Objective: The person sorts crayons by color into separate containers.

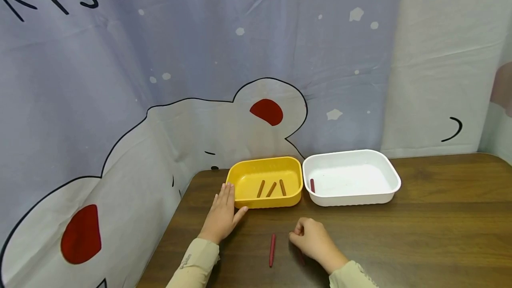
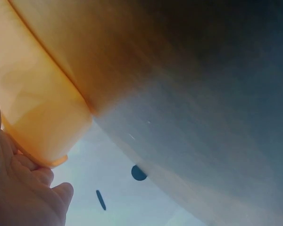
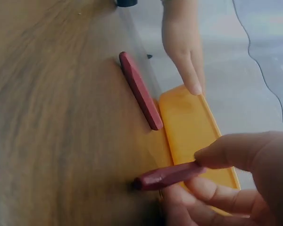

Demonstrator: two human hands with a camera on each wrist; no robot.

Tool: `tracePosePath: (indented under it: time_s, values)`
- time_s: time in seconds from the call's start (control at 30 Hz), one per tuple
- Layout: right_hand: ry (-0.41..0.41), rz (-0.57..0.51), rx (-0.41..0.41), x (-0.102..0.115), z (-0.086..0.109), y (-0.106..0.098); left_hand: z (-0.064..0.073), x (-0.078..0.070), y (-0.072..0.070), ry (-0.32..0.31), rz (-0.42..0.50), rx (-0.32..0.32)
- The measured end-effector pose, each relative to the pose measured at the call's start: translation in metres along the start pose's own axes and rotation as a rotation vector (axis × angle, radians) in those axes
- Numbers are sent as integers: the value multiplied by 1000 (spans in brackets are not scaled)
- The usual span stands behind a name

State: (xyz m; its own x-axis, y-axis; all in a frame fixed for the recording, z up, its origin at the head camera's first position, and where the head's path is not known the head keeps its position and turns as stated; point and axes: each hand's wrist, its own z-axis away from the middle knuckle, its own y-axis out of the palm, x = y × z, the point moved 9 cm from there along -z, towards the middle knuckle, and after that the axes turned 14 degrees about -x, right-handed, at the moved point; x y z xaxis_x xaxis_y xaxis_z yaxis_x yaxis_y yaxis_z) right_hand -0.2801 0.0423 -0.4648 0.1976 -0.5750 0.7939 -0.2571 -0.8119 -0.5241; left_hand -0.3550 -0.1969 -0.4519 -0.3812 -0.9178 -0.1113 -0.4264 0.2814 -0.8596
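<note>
- The bare left hand (image 1: 222,217) lies flat along the nine o'clock end of the yellow, rounded-rectangle, plastic-looking tray (image 1: 272,203), twelve o'clock being away from the person
- Its four fingers are nearly straight, close together and pointing between twelve and one o'clock, the tips at the rim; the thumb spreads apart toward two o'clock, by the tray's near corner, so the hand touches the tray without pinching it
- The left forearm, in a pale beige cloth sleeve (image 1: 196,263), comes in from seven o'clock
- The bare right hand (image 1: 314,241) hangs low over the brown wood-grain tabletop (image 1: 440,199), knuckles up, fingers bent and turned toward ten o'clock, its forearm coming from four o'clock
- Thumb and fingers pinch one end of a dark red, faceted, crayon-like stick (image 3: 170,176); whether its free end touches the tabletop, one cannot tell
- A second red, faceted, crayon-like stick (image 1: 272,250) lies on the tabletop at nine o'clock from the right hand
- Three thin brown sticks (image 1: 271,189) lie apart from each other inside the yellow tray, toward its six o'clock side
- At one o'clock from the right hand stands a white, rounded-rectangle, plastic-looking tray (image 1: 356,181), with a short-looking red stick (image 1: 312,185) at its nine o'clock end
</note>
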Motion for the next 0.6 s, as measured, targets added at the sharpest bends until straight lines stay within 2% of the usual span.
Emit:
tracePosePath:
  time_s: [0.17, 0.47, 0.6]
  values:
    - [88, -153, 67, -8, -2, 3, 1, 1, 1, -11, -3, 11]
    - [244, -451, 222, -21, -5, 11, 1, -2, -1, 1, 1, -5]
    - [318, -579, 265, -23, -5, 12, 1, -3, -3, 11, 5, -16]
